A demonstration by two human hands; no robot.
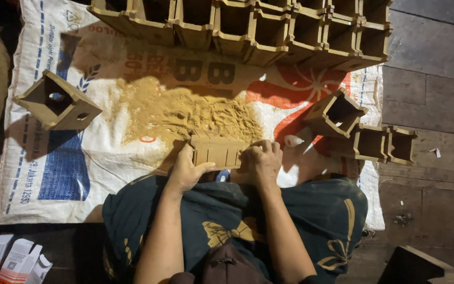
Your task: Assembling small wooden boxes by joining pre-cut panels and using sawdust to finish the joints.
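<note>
Left hand [186,171]: clamped on the left end of a small wooden box [217,151].
Right hand [261,160]: fingers curled over the box's right end, gripping it.
Wooden box: held between both hands just above the lap, at the near edge of the sawdust pile [185,113].
Sack [53,173]: white printed sheet spread on the floor, carrying the sawdust.
Row of boxes [248,29]: lined along the sack's far edge.
Lone box [58,101]: left, tilted.
Small white object [293,140]: beside the right hand, possibly a glue nozzle.
</note>
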